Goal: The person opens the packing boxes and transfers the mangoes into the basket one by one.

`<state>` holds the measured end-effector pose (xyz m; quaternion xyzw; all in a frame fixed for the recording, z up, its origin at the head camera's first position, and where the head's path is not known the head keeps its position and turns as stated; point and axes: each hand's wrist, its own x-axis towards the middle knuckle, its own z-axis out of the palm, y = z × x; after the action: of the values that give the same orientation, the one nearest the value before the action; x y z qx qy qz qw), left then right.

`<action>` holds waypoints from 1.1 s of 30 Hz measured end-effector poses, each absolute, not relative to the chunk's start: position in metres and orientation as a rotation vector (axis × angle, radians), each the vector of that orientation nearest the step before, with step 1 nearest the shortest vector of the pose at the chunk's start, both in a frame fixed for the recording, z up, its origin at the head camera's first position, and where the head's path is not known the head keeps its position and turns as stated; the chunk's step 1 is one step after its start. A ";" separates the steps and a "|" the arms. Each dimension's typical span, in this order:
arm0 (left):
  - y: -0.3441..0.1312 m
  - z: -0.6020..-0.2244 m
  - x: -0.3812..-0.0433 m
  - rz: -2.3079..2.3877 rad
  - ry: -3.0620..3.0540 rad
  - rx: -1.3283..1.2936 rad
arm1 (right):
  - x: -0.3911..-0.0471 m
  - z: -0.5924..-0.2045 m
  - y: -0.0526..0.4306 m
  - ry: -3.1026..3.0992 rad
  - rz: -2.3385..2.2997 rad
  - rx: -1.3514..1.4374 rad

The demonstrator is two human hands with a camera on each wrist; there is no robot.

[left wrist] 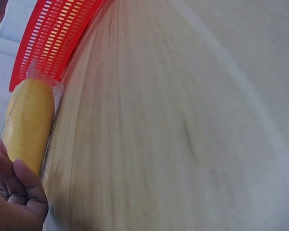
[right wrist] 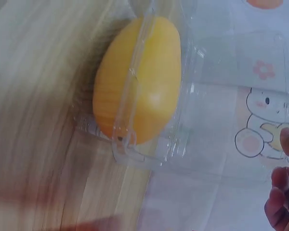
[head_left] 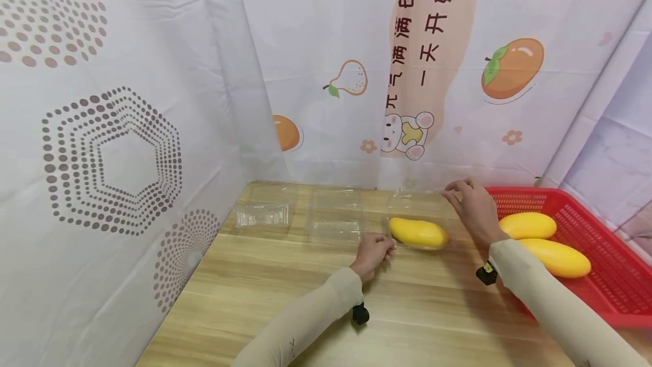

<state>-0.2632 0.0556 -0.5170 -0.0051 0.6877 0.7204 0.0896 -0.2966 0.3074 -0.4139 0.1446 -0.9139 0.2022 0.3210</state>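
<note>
A yellow mango [head_left: 417, 233] lies in a clear plastic clamshell box [right wrist: 128, 91], whose lid [right wrist: 216, 120] stands raised at the back. My left hand [head_left: 372, 255] is at the box's front left corner, fingers curled, and pinches its edge. At the lid's upper right corner, my right hand [head_left: 474, 208] pinches the clear rim between thumb and fingers. The left wrist view shows the mango through the plastic, just beyond the left fingertips. Exactly where the fingers meet the plastic is hard to see.
Two more clear boxes stand to the left, one in the middle [head_left: 336, 225] and one farther left [head_left: 262, 215]. A red basket [head_left: 611, 276] at right holds two mangoes [head_left: 557, 257]. A printed curtain [head_left: 316, 27] hangs behind the wooden table [head_left: 407, 321].
</note>
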 end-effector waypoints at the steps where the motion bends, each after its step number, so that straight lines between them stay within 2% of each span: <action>1: 0.055 -0.517 -0.263 2.143 2.044 -0.013 | -0.298 -0.414 0.309 -2.407 0.545 0.369; 33: 0.054 -0.521 -0.264 2.117 2.088 -0.001 | -0.330 -0.431 0.320 -2.453 1.105 -0.062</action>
<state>-0.2641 0.0541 -0.5211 -0.0003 0.6997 0.7095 0.0842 -0.3298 0.3201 -0.4308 -0.0226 -0.8885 0.4002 0.2233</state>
